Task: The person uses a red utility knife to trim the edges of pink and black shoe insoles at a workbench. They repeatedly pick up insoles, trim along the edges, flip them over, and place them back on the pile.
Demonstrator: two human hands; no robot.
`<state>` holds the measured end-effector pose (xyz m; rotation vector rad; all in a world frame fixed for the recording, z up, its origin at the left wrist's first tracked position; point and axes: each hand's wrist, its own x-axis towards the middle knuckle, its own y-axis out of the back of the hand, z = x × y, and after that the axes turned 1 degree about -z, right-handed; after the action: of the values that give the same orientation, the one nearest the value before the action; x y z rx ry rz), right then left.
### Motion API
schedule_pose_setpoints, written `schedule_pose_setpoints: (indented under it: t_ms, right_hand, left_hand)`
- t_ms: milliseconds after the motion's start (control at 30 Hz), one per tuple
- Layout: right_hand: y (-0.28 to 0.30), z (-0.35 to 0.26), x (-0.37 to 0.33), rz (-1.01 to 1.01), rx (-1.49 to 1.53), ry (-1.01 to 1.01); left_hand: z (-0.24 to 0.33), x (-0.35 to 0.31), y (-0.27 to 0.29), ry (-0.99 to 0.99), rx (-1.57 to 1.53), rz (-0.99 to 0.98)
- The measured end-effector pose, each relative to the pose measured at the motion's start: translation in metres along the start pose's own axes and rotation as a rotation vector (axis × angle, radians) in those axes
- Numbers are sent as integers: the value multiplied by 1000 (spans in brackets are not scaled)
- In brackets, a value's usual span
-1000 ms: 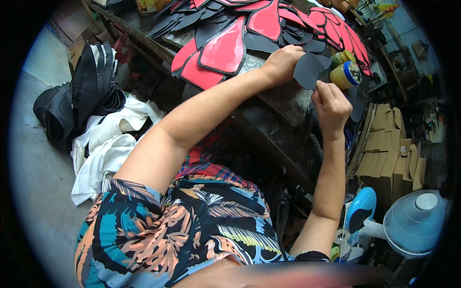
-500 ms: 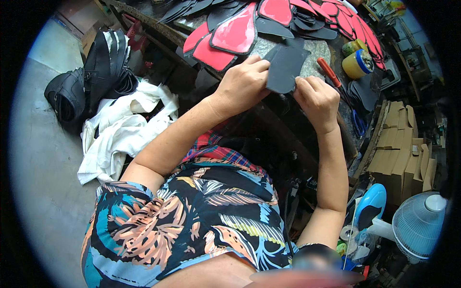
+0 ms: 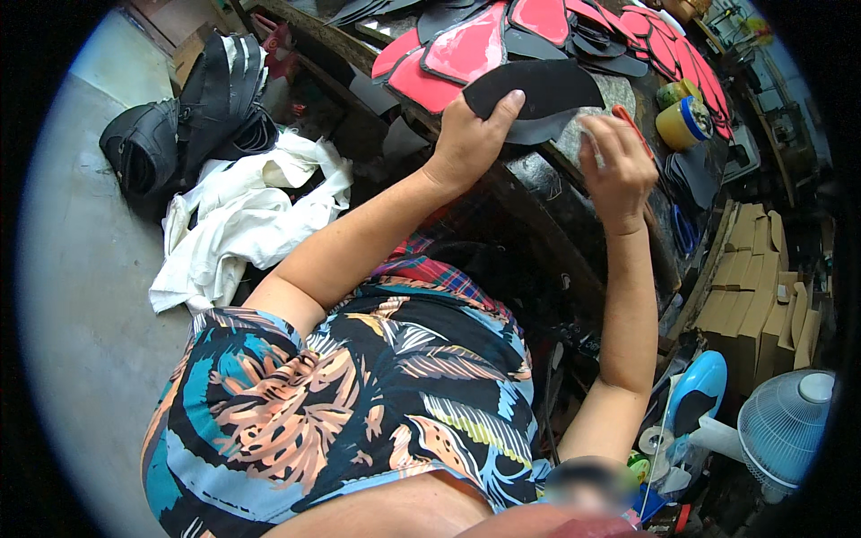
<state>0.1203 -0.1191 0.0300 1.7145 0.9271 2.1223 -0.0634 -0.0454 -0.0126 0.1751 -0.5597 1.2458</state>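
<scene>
My left hand (image 3: 475,139) grips a flat, curved black sheet piece (image 3: 538,88) by its left end, thumb on top. The piece is held tilted above the bench edge. Below its dark face shows a smoother grey strip (image 3: 543,130); whether that is a second layer or the same sheet I cannot tell. Close to the right end of the piece is my right hand (image 3: 619,166), its fingers loosely bent and apart. A pale blur lies at its fingertips, too unclear to name. Red-faced, dark-edged cut pieces (image 3: 466,45) lie overlapping on the workbench just beyond.
An orange-handled tool (image 3: 632,127), a yellow jar with a blue rim (image 3: 682,124) and dark cut pieces (image 3: 692,179) are on the right. White cloth (image 3: 242,215) and black shoe uppers (image 3: 143,152) lie left. Folded cardboard (image 3: 740,296) and a fan (image 3: 789,421) stand lower right.
The black piece has turned from upright to lying crosswise, showing a darker face. My left thumb now presses on it. My right hand has loosened from its pinch and lifted slightly away.
</scene>
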Motion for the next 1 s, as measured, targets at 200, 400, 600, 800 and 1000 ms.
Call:
schedule_pose_setpoints:
  t_ms: [200,400,600,800,1000]
  right_hand:
    - [8,8,7,149,139,-133]
    - [13,2,0,-198,1101,-679]
    - [-1,-11,-1,-341,1247,-801]
    - [-1,6,-6,-174,636,-812]
    - [-10,7,-12,-226,112,-264]
  left_hand:
    - [35,5,14,-18,-87,-75]
    - [39,9,6,151,-371,-270]
    - [23,1,-5,111,-47,-379]
    - [14,42,11,11,583,-469]
    - [7,38,-4,-201,1116,-553]
